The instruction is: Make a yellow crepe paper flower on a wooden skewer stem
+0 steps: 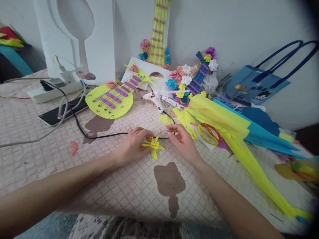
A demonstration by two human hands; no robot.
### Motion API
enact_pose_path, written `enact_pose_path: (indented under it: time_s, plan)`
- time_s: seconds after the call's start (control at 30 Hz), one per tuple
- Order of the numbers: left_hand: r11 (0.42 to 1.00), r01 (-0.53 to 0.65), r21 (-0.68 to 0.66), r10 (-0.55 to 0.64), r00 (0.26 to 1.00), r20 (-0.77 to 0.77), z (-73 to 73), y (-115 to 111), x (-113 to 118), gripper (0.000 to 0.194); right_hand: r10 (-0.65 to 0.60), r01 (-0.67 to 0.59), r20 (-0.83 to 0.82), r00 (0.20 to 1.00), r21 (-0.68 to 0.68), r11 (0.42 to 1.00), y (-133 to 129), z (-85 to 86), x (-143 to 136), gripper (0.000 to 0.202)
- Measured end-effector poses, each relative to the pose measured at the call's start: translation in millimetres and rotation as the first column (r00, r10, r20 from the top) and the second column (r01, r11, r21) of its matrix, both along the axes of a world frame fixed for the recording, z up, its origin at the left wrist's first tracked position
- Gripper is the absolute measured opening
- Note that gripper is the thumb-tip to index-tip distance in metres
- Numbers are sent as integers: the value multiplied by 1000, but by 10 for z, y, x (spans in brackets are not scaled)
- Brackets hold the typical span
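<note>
A pale grey wall fills the back of the scene, and a wide surface covered by a quilted pinkish cloth with brown animal-shaped patches spreads below it. Against the wall leans a large white foam board with a guitar shape cut out of it. To the right, long sheets of yellow foam and blue foam fan across the surface, with a blue tote bag behind them, resting against the wall. A yellow craft guitar with purple bars lies flat at centre left; a second guitar neck stands upright against the wall, and a blue guitar trimmed with foam flowers lies near it. At far left sit a white power strip and a dark phone, with a black cable trailing across the cloth. A white glue gun rests near the middle, and red and yellow scissors lie on the yellow foam.

At centre front, the left hand has its fingers curled, pinching a small yellow foam star that sits low over the cloth between both hands. The right hand hovers just beside the star, its fingers loosely bent and partly open, holding nothing visible.
</note>
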State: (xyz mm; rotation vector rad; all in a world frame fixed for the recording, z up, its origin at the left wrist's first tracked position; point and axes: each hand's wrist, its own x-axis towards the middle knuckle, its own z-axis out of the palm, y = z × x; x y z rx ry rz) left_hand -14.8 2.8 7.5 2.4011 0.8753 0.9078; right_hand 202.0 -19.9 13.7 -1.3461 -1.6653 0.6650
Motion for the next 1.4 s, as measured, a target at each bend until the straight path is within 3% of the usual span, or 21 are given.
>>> enact_pose_path:
  time_s: [0.5,0.63,0.73,0.8,0.9,1.0,1.1,1.23,1.4]
  plan:
    - [1000,13,12,-12,998,-70,27,40,-53,35,-120,122,-52,991,50,991,73,161,272,21]
    - [1000,5,27,-2,997,-83,45,32,-52,33,-193,191,21,981,80,978,103,223,438,22]
    - [999,0,42,4,996,-93,46,39,-62,35,-214,201,199,956,83,976,115,264,586,22]
    - [999,-7,51,12,995,-97,45,50,-74,40,-169,167,413,895,40,985,111,277,657,20]
    - [999,-11,46,16,994,-108,55,70,-95,50,-48,143,675,737,-86,986,96,247,675,15]
    - [999,-19,50,24,993,-115,70,82,-111,51,3,190,792,610,-150,970,83,179,614,13]
    - [998,-20,56,26,993,-112,83,85,-117,48,1,225,841,541,-146,963,75,159,568,12]
    - [999,-26,48,31,995,-99,103,75,-116,44,-7,244,818,575,-163,956,60,258,648,13]
    - [998,-51,44,54,996,-72,112,55,-104,32,-56,232,642,765,-193,953,61,338,884,9]
